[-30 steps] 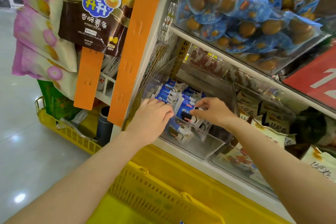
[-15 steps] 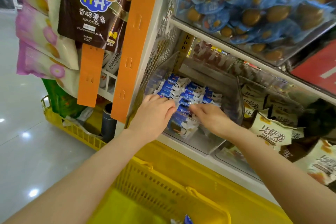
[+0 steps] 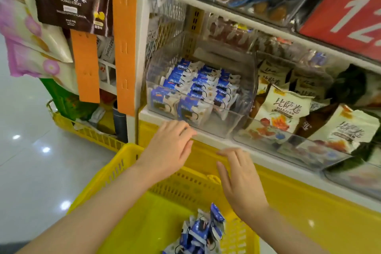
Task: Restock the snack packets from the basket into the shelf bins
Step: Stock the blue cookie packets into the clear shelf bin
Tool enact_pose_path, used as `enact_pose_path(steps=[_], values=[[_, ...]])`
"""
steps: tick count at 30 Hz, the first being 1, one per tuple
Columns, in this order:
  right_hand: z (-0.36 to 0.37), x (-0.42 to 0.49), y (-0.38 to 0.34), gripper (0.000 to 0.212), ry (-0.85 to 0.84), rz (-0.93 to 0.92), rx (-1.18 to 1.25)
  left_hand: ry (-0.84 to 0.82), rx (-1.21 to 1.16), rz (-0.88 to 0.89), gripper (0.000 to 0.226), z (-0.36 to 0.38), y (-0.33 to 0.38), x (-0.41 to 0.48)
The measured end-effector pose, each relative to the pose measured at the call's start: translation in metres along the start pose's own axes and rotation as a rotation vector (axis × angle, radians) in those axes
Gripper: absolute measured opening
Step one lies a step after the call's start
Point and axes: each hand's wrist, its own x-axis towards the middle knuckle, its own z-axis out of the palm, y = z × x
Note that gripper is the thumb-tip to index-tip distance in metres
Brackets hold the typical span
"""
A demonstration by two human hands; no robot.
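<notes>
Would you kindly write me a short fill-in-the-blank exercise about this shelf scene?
1. The basket under both hands is ____ in colour.
2. The left hand and the right hand each hold ____.
3. The clear bin holds packets printed white and ____.
Missing words: yellow; nothing; blue.

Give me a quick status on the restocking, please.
Left hand and right hand open, empty, over the yellow basket. Blue snack packets lie in it; clear bin partly filled. Nothing in the way.
</notes>
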Motion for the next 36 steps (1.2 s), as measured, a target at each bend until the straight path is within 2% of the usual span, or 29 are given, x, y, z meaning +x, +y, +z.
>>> enact_pose_path(steps=[3,6,11,15,18,24,28,32,36], values=[[0.040,-0.043,0.009,0.016,-0.156,0.079,0.015,-0.141,-0.054,-0.073,0.022,0.040,0.007,-0.036],[0.087,-0.086,0.020,0.028,-0.487,0.230,0.039,-0.407,-0.105,-0.223,0.027,0.091,0.005,-0.083],[0.152,-0.141,0.035,0.045,-0.904,0.398,0.126,-0.860,-0.197,-0.387,0.033,0.161,-0.006,-0.145],[0.184,-0.163,0.044,0.054,-1.096,0.496,0.202,-1.141,-0.336,-0.543,0.043,0.202,-0.008,-0.177],[0.204,-0.173,0.044,0.056,-1.140,0.428,0.147,-1.284,-0.442,-0.674,0.048,0.222,-0.007,-0.198],[0.228,-0.182,0.038,0.066,-1.139,0.451,0.101,-1.304,-0.520,-0.775,0.047,0.242,-0.010,-0.222],[0.233,-0.182,0.040,0.067,-1.127,0.472,0.073,-1.359,-0.502,-0.768,0.052,0.244,-0.013,-0.230],[0.236,-0.178,0.043,0.057,-1.135,0.487,0.059,-1.307,-0.512,-0.798,0.047,0.237,-0.020,-0.236],[0.229,-0.169,0.047,0.047,-1.083,0.561,0.149,-1.174,-0.523,-0.894,0.027,0.225,-0.028,-0.234]])
